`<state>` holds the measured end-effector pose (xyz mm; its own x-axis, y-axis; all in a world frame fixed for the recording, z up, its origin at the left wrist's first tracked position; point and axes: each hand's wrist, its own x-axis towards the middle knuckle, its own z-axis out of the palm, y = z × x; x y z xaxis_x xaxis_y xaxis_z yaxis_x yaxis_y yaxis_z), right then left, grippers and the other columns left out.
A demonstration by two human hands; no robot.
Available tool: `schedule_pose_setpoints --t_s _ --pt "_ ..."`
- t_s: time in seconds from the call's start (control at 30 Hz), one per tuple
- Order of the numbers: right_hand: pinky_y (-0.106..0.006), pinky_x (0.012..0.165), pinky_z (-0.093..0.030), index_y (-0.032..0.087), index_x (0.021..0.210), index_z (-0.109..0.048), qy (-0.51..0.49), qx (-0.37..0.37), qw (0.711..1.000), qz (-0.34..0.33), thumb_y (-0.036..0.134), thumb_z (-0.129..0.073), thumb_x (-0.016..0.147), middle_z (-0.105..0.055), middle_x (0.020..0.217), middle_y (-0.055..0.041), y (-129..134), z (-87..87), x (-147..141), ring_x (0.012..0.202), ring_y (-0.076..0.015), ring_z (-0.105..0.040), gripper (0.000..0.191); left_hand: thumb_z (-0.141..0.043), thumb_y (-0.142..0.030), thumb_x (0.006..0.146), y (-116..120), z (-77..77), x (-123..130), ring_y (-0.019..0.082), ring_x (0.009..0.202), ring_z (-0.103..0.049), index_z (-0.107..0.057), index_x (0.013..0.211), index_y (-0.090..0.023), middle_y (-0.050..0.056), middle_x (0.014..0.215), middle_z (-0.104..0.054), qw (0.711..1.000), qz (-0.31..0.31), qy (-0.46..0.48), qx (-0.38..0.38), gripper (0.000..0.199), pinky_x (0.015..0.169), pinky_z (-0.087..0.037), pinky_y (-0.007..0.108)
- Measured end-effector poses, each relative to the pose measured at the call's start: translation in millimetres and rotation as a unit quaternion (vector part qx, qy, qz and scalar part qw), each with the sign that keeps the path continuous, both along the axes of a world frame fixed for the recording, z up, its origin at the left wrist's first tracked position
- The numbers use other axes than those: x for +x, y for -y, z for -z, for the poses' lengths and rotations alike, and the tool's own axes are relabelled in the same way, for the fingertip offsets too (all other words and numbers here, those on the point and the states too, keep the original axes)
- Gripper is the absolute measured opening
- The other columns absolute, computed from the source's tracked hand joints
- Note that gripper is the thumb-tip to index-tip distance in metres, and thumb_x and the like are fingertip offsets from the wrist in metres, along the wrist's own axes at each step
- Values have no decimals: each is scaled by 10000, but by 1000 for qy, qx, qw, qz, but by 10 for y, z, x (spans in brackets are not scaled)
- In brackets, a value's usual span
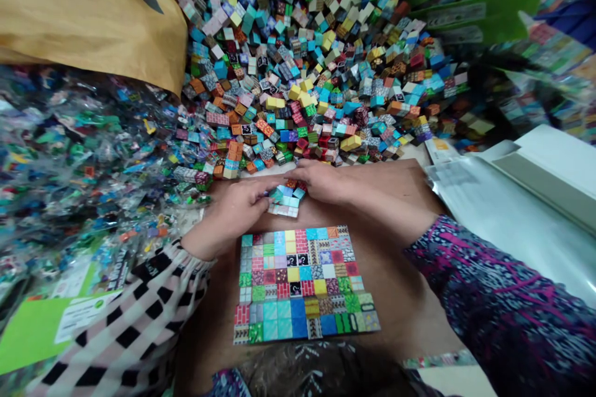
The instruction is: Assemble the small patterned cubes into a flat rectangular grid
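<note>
My left hand (237, 211) lies at the left of a small group of light-blue and white cubes (285, 200) on the brown board (391, 198), its thumb and fingers pressed together at the group's edge. From the upper right, my right hand (319, 180) reaches over the same group, fingertips bent down by an orange-red cube (295, 184); whether they grip it is hidden. Nearer to me lies a flat rectangle of patterned cubes (305, 285) in tight rows, with brick, rail, question-mark and blue faces. Neither hand touches it.
A large heap of loose cubes (298, 74) rises behind the board. Plastic-bagged small parts (93, 155) are piled left, below a yellow bag (93, 25). Green packs (475, 12) stand back right; clear plastic sleeves (512, 198) and a white box (554, 167) lie right.
</note>
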<state>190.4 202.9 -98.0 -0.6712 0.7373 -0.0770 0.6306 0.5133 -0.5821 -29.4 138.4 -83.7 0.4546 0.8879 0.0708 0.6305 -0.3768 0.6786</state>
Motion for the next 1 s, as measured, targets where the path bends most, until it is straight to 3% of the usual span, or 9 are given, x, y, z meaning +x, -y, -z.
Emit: schedule_pose_setpoints --t_s 0.17,0.3,0.4,0.57,0.83,1.0 --pt "-349 892 -501 244 995 -752 17 -1 1000 19 55 -534 852 -748 1082 -64 -43 -10 -47 1001 -244 -656 322 -525 -182 935 12 28 -27 236 1232 -658 -669 1333 -229 52 1327 -721 995 -21 -86 49 425 1099 -497 441" --pt "-360 846 -500 223 1039 -750 41 15 997 62 121 -544 915 -753 1084 -98 -51 2 -83 991 -263 -670 262 -534 -229 944 2 70 -7 262 1221 -657 -658 1353 -199 83 1313 -724 989 -37 -128 65 428 1066 -509 441" --pt "-362 847 -490 219 1080 -749 28 24 998 57 189 -555 955 -747 1102 -108 -41 -9 -101 1008 -264 -668 233 -549 -234 948 -17 82 12 267 1229 -646 -655 1362 -217 78 1316 -722 987 -32 -134 79 428 1073 -492 439" --pt "-351 779 -472 197 931 -755 58 18 997 57 177 -540 954 -737 998 -114 -21 -42 -81 914 -246 -664 217 -563 -261 959 -36 56 27 258 1143 -665 -663 1349 -281 51 1214 -756 986 -30 -145 78 404 1012 -502 419" --pt "-391 860 -480 190 1085 -688 16 32 996 76 318 -530 1001 -686 1108 -134 131 43 107 989 -263 -621 220 -557 -293 945 -193 -9 107 252 942 -696 -724 1201 -178 87 1041 -774 980 -78 -176 37 326 859 -534 381" --pt "-412 926 -487 190 1160 -656 -16 7 996 83 284 -548 988 -671 1185 -146 207 130 130 1060 -279 -621 224 -551 -307 946 -345 -56 193 260 916 -705 -753 1134 -175 98 995 -779 966 -97 -239 32 306 810 -533 363"
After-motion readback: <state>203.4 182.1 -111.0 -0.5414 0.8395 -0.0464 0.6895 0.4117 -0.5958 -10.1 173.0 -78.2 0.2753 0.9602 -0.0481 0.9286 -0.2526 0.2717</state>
